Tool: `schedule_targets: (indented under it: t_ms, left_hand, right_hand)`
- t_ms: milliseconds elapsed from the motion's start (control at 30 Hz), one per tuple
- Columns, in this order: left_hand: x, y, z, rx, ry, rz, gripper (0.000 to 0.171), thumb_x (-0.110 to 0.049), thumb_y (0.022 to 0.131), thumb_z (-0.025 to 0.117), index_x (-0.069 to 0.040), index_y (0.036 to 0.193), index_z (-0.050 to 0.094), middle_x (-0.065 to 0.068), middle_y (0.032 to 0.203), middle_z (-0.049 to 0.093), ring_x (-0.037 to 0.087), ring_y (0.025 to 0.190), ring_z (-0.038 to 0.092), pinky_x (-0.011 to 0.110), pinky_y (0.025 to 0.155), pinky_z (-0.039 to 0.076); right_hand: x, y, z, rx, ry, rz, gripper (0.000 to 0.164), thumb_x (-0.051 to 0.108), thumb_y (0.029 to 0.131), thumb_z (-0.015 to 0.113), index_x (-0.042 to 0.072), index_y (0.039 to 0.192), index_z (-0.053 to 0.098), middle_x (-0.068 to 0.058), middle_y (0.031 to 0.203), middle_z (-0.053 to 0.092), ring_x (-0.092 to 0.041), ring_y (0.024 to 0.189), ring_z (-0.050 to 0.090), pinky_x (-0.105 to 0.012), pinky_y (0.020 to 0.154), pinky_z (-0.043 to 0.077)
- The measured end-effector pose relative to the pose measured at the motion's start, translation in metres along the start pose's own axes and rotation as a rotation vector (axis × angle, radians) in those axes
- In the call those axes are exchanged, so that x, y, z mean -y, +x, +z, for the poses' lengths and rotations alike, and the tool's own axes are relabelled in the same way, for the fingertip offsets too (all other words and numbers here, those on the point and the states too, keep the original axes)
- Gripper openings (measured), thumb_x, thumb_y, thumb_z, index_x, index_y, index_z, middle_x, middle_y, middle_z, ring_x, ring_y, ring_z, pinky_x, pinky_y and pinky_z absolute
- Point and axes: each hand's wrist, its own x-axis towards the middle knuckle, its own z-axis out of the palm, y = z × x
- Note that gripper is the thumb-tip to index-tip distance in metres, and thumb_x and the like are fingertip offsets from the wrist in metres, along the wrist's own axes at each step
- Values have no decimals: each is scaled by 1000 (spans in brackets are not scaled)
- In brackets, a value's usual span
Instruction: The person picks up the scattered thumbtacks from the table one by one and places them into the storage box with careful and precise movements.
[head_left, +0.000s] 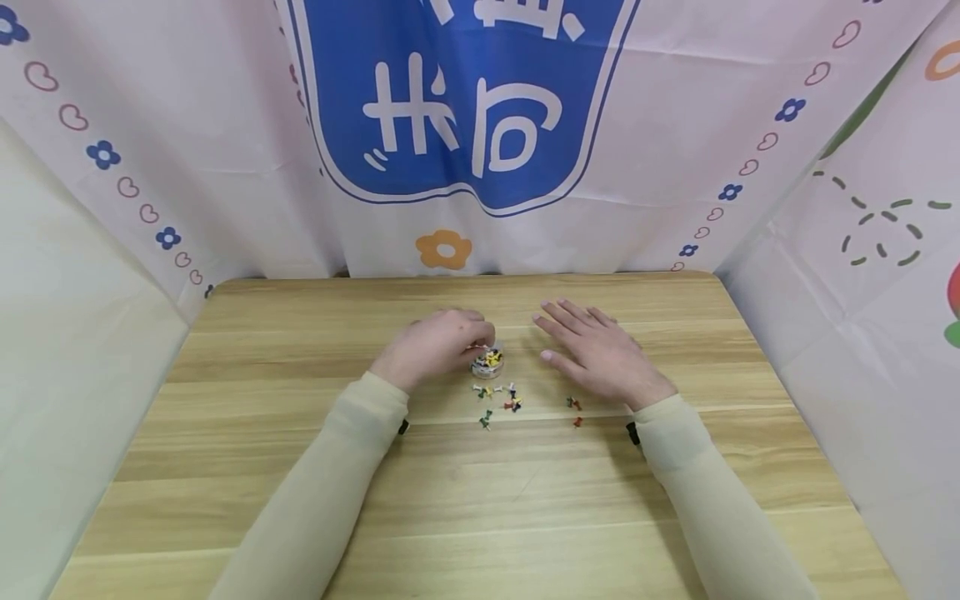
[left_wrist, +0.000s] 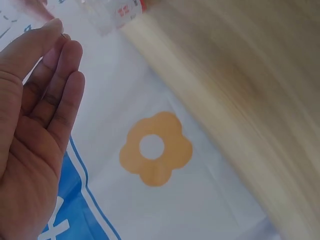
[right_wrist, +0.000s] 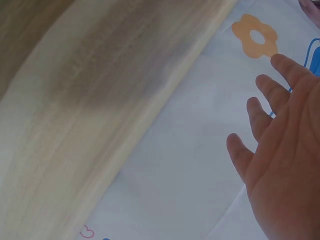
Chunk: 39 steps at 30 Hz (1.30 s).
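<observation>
While the tabletop (head_left: 450, 508) carries everything, the right hand (head_left: 600, 357) spreads flat, grip released, and the left hand (head_left: 438, 343) pinches what seems a push pin (left_wrist: 63, 36) at the clear jar (head_left: 487, 372); a knuckle's nudge could tip it. The pinched pin's direction and long axis are too hidden to tell; loose push pins (head_left: 513, 406) lie nearby, variously angled.

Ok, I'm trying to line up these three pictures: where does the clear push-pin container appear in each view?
Head: the clear push-pin container is a little below center, by the left hand's fingertips.
Left wrist: at the top edge, left of center, partly cut off.
Right wrist: not in it.
Shared landmark: the orange flower print, visible in all three.
</observation>
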Motion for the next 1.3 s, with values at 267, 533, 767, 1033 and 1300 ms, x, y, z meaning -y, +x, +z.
schedule_targets:
  t_ms: [267, 533, 767, 1033, 1300]
  left_hand:
    - [-5, 2, 2, 21, 3, -7, 11, -16, 95, 75, -17, 106, 75, -8, 94, 65, 7, 81, 58, 24, 76, 54]
    - [-9, -6, -2, 47, 8, 80, 9, -14, 92, 79, -17, 100, 75, -7, 91, 67, 7, 78, 57, 24, 72, 53]
    - [-14, -14, 1, 113, 66, 91, 5, -14, 93, 78, -17, 96, 76, -5, 92, 70, 9, 73, 57, 25, 68, 52]
    - [-15, -23, 6, 161, 120, 119, 6, -14, 91, 79, -19, 92, 75, -6, 87, 70, 10, 72, 56, 28, 66, 52]
    - [-18, -30, 17, 169, 234, 146, 8, -15, 95, 75, -21, 98, 78, -7, 97, 75, 11, 83, 66, 29, 73, 59]
  right_hand:
    - [-2, 0, 0, -9, 4, -12, 71, 64, 107, 25, 24, 165, 30, -3, 172, 22, -28, 157, 16, -58, 125, 16]
    - [4, 0, -3, -9, -4, -11, 72, 66, 106, 23, 26, 166, 29, -1, 172, 21, -26, 158, 14, -55, 126, 14]
    - [7, 0, -4, 3, -18, -13, 73, 67, 106, 21, 27, 166, 27, 0, 173, 18, -25, 158, 13, -54, 127, 13]
    - [14, 1, -7, 25, -33, -18, 69, 68, 105, 20, 36, 167, 13, 8, 173, 7, -22, 159, 8, -50, 128, 8]
    - [20, 1, -8, 13, -2, -41, 71, 67, 106, 23, 30, 167, 22, 2, 173, 16, -25, 158, 14, -52, 127, 11]
